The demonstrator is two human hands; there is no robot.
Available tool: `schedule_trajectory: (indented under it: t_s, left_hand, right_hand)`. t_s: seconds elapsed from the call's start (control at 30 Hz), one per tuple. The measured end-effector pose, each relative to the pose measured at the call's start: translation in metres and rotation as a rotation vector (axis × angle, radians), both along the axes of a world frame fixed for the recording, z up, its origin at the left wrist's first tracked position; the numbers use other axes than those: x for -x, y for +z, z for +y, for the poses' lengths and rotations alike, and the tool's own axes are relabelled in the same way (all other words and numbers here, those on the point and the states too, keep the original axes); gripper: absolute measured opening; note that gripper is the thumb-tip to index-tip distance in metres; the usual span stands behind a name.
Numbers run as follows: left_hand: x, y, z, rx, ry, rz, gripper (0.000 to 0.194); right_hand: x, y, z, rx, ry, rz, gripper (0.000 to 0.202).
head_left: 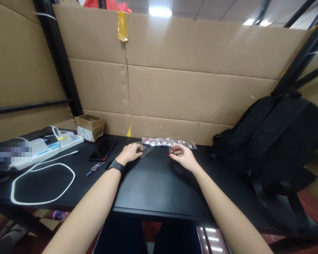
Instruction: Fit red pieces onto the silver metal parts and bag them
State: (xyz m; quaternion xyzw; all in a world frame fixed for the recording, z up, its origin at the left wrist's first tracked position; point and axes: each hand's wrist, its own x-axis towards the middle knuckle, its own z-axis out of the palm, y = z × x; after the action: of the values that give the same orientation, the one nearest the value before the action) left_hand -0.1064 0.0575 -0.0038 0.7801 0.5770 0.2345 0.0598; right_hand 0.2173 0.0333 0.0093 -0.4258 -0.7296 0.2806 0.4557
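looks like a makeshift work bay inside a workshop or warehouse (hard to say which). walled in at the far side by creased cardboard sheeting [161, 91], patched with yellow tape [122, 27] and framed left and right by black metal posts [55, 53]. roofed above with a panelled ceiling [187, 7] and bright lights [160, 12]; floored below in red [312, 208]. furnished with a plain black table [159, 187], wired at the left with a white power strip [46, 153], and shared with a phone [102, 150] and keyring [95, 168] at left and a black backpack [281, 134] at right.
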Motion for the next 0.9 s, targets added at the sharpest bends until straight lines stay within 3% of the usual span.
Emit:
schedule_trajectory:
  t_s: [0.3,0.4,0.5,0.6,0.9]
  left_hand:
    - [-0.073,0.009,-0.033,-0.082,-0.138,0.057,0.021]
    - [-0.089,0.010,-0.040,-0.114,-0.151,0.052,0.019]
    - [-0.098,0.011,-0.044,-0.101,-0.141,0.021,0.020]
    - [-0.102,0.010,-0.045,-0.072,-0.129,0.006,0.009]
    - [-0.103,0.003,-0.039,-0.076,-0.105,-0.027,0.008]
  right_hand:
    - [0.004,0.003,-0.004,-0.081,-0.015,-0.078,0.042]
    - [0.012,0.006,-0.011,-0.104,0.005,-0.110,0.052]
    - [0.021,0.007,-0.016,-0.178,-0.026,-0.140,0.054]
    - [0.027,0.005,-0.016,-0.229,-0.072,-0.168,0.048]
    - [0.020,-0.005,-0.012,-0.138,-0.083,-0.324,0.043]
